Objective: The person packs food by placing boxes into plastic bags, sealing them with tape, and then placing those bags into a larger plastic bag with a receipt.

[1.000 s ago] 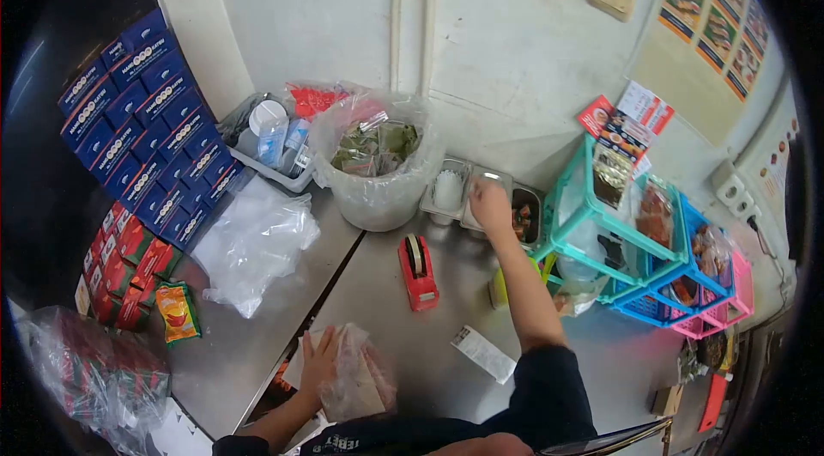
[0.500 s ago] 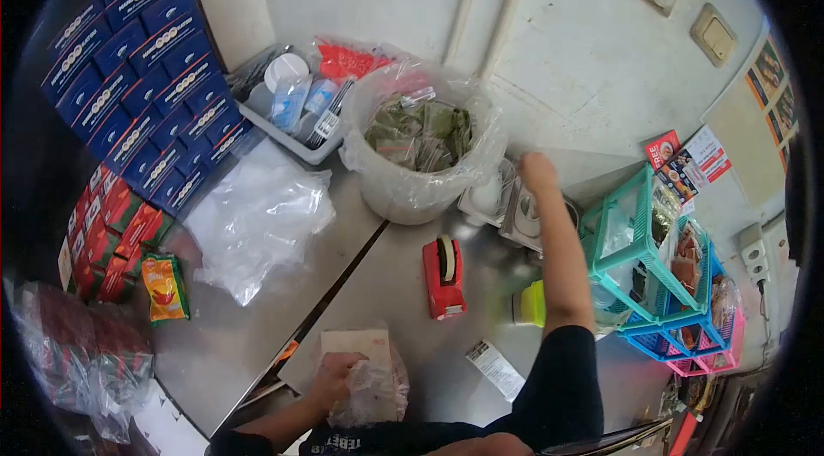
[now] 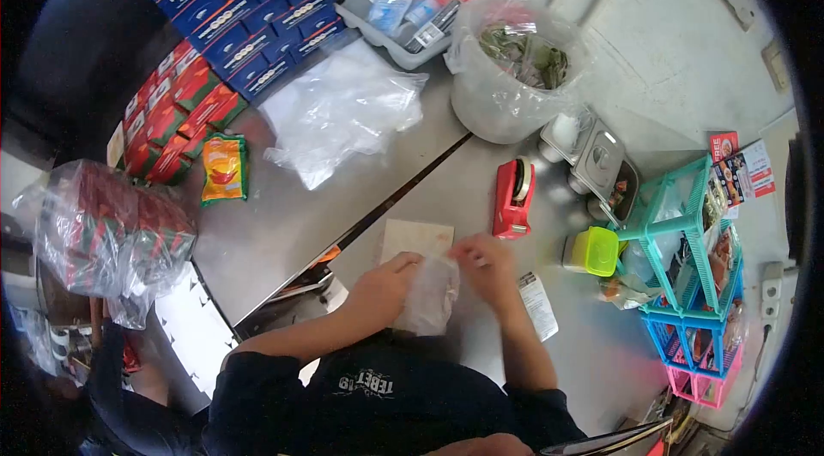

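Observation:
Low in the middle of the head view, my left hand [image 3: 395,286] is closed on a clear plastic bag [image 3: 433,300]. What lies inside the bag is hard to make out. My right hand [image 3: 489,269] is at the bag's upper right side, its fingers drawn together and slightly blurred. Whatever it may hold is too small to name. A beige sheet of paper or card [image 3: 419,235] lies flat just beyond the bag. To the right of my right hand lies a white printed packet [image 3: 538,307].
A red tape dispenser [image 3: 513,203], a lime-lidded tub [image 3: 594,251] and metal food containers [image 3: 598,160] stand to the right, before stacked plastic baskets [image 3: 678,237]. Behind is a bag-lined bucket [image 3: 489,104]. Plastic bags [image 3: 343,112] and blue boxes [image 3: 249,9] are left. Another person [image 3: 116,396] appears lower left.
My right hand has come back from the metal containers by the wall to the bag. My left hand still grips the bag. The camera view has shifted, showing more at the lower left.

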A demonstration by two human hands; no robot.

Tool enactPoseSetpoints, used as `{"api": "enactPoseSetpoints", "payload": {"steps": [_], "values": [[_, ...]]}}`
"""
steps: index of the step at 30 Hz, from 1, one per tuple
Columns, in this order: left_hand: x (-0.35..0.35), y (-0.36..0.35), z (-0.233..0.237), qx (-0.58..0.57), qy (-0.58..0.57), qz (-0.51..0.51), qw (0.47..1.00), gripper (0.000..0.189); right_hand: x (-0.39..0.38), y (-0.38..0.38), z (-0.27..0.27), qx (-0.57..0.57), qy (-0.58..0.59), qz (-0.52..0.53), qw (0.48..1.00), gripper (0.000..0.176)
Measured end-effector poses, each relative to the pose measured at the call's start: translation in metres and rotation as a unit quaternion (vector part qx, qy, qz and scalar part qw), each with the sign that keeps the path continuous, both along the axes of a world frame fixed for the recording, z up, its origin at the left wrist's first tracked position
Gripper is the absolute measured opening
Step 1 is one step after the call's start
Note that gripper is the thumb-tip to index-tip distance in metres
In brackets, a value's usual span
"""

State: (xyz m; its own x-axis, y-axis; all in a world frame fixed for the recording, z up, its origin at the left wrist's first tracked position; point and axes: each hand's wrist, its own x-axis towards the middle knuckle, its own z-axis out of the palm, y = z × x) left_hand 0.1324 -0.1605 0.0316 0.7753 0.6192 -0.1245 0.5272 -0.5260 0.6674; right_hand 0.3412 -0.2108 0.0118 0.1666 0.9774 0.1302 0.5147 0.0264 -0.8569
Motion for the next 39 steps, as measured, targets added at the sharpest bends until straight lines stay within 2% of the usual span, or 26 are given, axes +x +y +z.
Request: {"api": "enactPoseSetpoints", "payload": {"steps": [2, 3, 5, 9, 11, 12, 14, 15, 17, 18, 20, 21, 22, 23, 26, 30, 32, 36, 38, 39], "values": [[0.001, 0.001, 0.008, 0.220, -0.026, -0.056, 0.974, 0.025, -0.024, -0.003, -0.005, 0.031, 0.010, 0.099, 0.995, 0.020], [0.003, 0.004, 0.010, 0.221, -0.026, -0.055, 0.973, 0.025, -0.025, -0.003, -0.008, 0.032, 0.010, 0.099, 0.994, 0.020], [0.006, 0.009, 0.010, -0.026, -0.108, -0.014, 0.994, 0.021, -0.019, -0.001, -0.012, 0.016, 0.043, 0.156, 0.987, 0.027], [0.001, 0.010, -0.003, 0.022, -0.140, -0.040, 0.989, 0.023, -0.012, 0.002, -0.014, -0.025, -0.013, 0.177, 0.984, 0.028], [0.001, 0.010, -0.007, -0.170, -0.174, 0.135, 0.961, 0.025, -0.016, 0.002, -0.010, 0.041, -0.034, 0.158, 0.986, 0.026], [0.000, 0.010, -0.009, -0.171, -0.173, 0.134, 0.961, 0.025, -0.021, -0.003, -0.008, 0.040, -0.033, 0.157, 0.986, 0.026], [-0.003, 0.011, -0.012, -0.309, -0.149, 0.220, 0.913, 0.031, -0.037, -0.018, -0.005, 0.142, -0.098, 0.094, 0.981, 0.022], [-0.004, 0.010, -0.015, -0.311, -0.147, 0.220, 0.913, 0.031, -0.045, -0.023, -0.005, 0.140, -0.096, 0.093, 0.981, 0.022], [-0.004, 0.005, -0.024, -0.443, -0.227, 0.251, 0.830, 0.030, -0.059, -0.032, -0.008, 0.145, -0.084, 0.132, 0.977, 0.018], [-0.004, 0.003, -0.025, -0.446, -0.223, 0.250, 0.830, 0.030, -0.061, -0.033, -0.012, 0.142, -0.082, 0.129, 0.978, 0.018], [0.000, -0.001, -0.025, -0.508, -0.292, 0.263, 0.767, 0.031, -0.064, -0.035, -0.019, 0.135, -0.016, 0.014, 0.991, 0.014], [0.001, -0.002, -0.024, -0.511, -0.289, 0.263, 0.766, 0.031, -0.069, -0.034, -0.018, 0.132, -0.015, 0.012, 0.991, 0.014], [0.002, -0.003, -0.024, -0.515, -0.293, 0.264, 0.761, 0.033, -0.074, -0.032, -0.015, 0.057, 0.194, -0.090, 0.975, 0.011], [0.003, -0.003, -0.024, -0.519, -0.297, 0.264, 0.757, 0.036, -0.078, -0.030, -0.014, -0.021, 0.392, -0.188, 0.900, 0.008], [0.004, -0.006, -0.027, -0.509, -0.308, 0.246, 0.765, 0.041, -0.079, -0.031, -0.017, 0.017, 0.381, -0.180, 0.907, 0.008], [0.005, -0.012, -0.039, -0.482, -0.315, 0.251, 0.778, 0.043, -0.076, -0.038, -0.021, -0.033, 0.348, -0.192, 0.917, 0.011], [0.007, -0.014, -0.035, -0.473, -0.314, 0.267, 0.778, 0.043, -0.075, -0.040, -0.023, 0.037, 0.258, -0.157, 0.953, 0.014], [0.006, -0.015, -0.038, -0.469, -0.319, 0.268, 0.779, 0.041, -0.075, -0.042, -0.026, 0.027, 0.232, -0.160, 0.959, 0.012], [0.005, -0.014, -0.037, -0.431, -0.300, 0.254, 0.812, 0.037, -0.075, -0.042, -0.026, 0.020, 0.216, -0.155, 0.964, 0.013], [0.005, -0.014, -0.037, -0.431, -0.300, 0.253, 0.812, 0.037, -0.075, -0.041, -0.027, 0.019, 0.216, -0.155, 0.964, 0.013]]}}
